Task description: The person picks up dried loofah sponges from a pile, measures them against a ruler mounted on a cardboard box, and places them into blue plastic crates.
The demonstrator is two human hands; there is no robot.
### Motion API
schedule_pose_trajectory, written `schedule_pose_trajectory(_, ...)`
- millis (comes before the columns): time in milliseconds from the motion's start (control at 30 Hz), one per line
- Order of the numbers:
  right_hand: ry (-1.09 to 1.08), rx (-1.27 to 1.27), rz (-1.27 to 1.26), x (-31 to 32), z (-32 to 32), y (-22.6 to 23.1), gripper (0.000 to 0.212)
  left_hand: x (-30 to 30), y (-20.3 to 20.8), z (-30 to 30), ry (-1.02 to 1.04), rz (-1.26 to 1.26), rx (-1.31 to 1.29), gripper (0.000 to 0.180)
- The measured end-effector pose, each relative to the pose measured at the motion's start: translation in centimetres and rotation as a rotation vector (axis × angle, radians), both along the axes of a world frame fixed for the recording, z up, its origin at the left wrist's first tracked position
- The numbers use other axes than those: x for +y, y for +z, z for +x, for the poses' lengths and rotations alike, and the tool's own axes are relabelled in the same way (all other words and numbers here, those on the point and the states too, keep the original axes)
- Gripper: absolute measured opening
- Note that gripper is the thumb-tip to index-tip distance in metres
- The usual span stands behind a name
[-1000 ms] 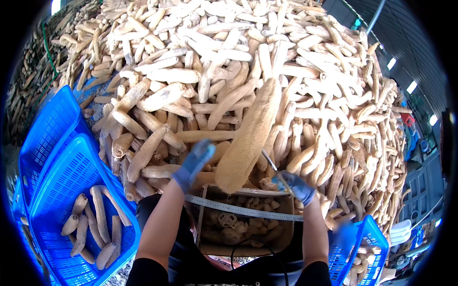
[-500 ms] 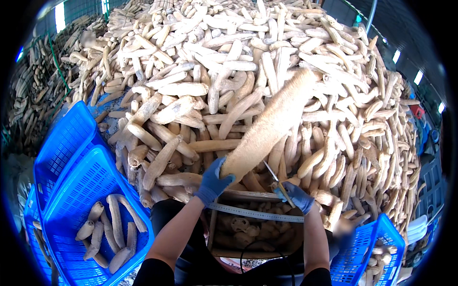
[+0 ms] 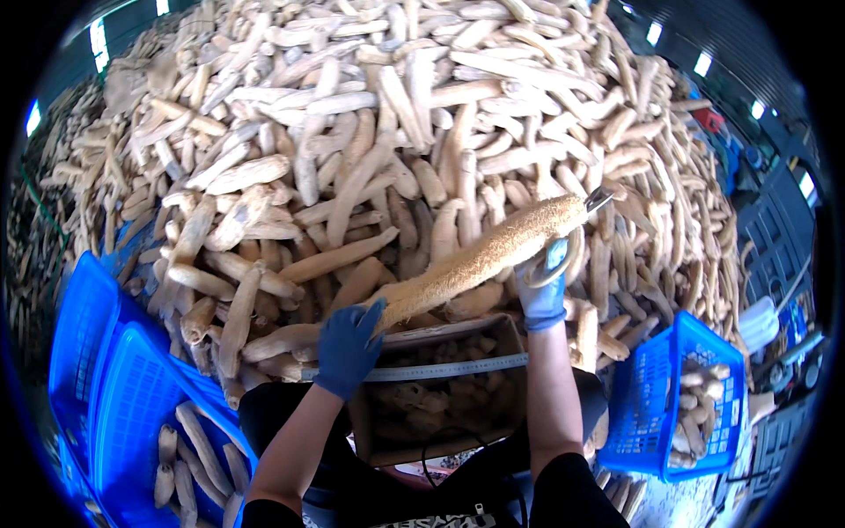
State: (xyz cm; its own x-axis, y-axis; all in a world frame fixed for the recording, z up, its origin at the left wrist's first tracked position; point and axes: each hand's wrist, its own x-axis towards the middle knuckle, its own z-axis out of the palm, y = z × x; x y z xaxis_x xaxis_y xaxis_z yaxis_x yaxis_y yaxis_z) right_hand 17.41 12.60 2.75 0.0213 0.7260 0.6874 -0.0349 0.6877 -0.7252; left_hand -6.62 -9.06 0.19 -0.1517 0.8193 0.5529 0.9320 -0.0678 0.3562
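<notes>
A long, rough tan dried loofah (image 3: 480, 255) slants up to the right above a box. My left hand (image 3: 350, 348), in a blue glove, is closed round its lower left end. In my right hand (image 3: 542, 295), gloved in blue and pale grey, is a pair of scissors (image 3: 599, 199). Its looped handle shows at the fingers, and its metal tip sits at the loofah's upper right end. The loofah hides part of the scissors. Under both hands, a measuring strip (image 3: 444, 368) spans the open box (image 3: 509, 333), which has short pale pieces inside.
A large heap of dried loofahs (image 3: 352, 176) rises in front. Blue crates (image 3: 132, 387) stand on the left, several loofahs in the front one. Another blue crate (image 3: 638, 396) on the right has short pieces in it.
The loofah has tilted flatter, with its far end lower. My right hand has moved up beside it, bringing the scissors from below to that far end. The view has shifted.
</notes>
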Motion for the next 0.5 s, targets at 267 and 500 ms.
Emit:
schedule_pose_trajectory(267, 0.299, 0.852, -0.214, -2.2, 4.7, 4.7, 0.052, 0.3, 1.2, 2.2, -0.066, 0.266, 0.229, 0.045)
schedule_pose_trajectory(500, 0.208, 0.822, -0.232, -1.1, 10.7, 2.6, 0.047, -0.5, 1.2, 3.4, -0.269, 0.415, 0.215, 0.034)
